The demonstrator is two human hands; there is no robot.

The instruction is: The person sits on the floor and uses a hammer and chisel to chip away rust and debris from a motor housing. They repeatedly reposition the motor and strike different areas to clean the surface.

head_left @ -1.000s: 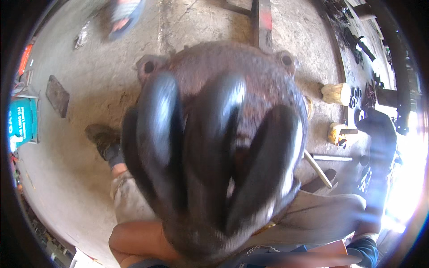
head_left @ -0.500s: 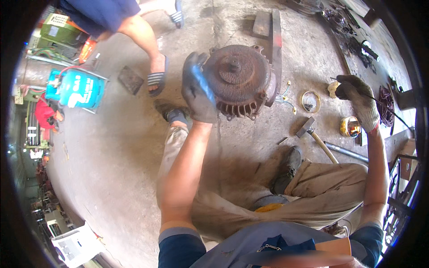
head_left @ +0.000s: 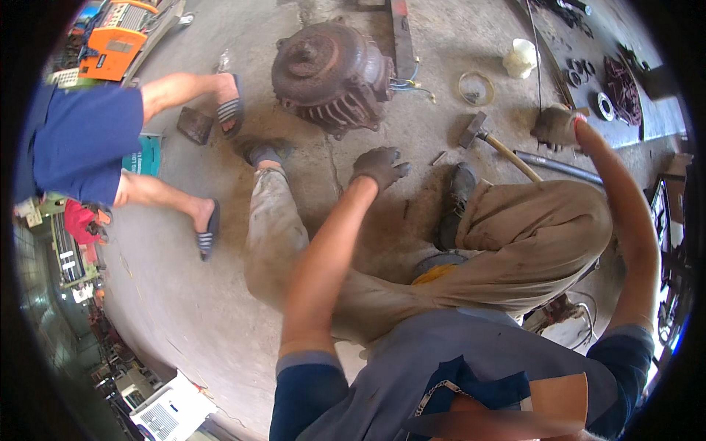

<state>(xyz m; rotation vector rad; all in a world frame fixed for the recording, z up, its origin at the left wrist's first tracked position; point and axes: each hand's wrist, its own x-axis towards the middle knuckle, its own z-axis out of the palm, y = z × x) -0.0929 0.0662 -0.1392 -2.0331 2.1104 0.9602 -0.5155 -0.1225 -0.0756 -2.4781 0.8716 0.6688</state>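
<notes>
A gloved left hand (head_left: 381, 167) hangs apart from everything within reach, its fingers half-curled and loosely spread, with nothing between them. Ahead of it and to its left, a rusty motor (head_left: 334, 77) sits on the concrete floor (head_left: 220, 316). The gloved right hand (head_left: 559, 126), well off to the side, appears to be closed around a thin dark rod (head_left: 535, 59), though blur hides the exact grip.

The motor looks heavy and rigid, probably a load for both arms; its rust should give gloves some bite. The bolt lugs at the rim or the underside of the casing seem the soundest holds, while the soft wires (head_left: 412, 87), ahead of the left hand, would bear no pull. It appears to stand on end, its round face and central stub turned upward and its long axis roughly upright, ribs running down the side nearer the left hand.

The rod seems light and stiff, best held along its shank; it points ahead from the right hand, leaning slightly left. A hammer (head_left: 509, 154) lies between the hands, a pipe (head_left: 559, 167) just behind the right one. Left of the left hand stands a co-worker in blue shorts (head_left: 88, 140).
</notes>
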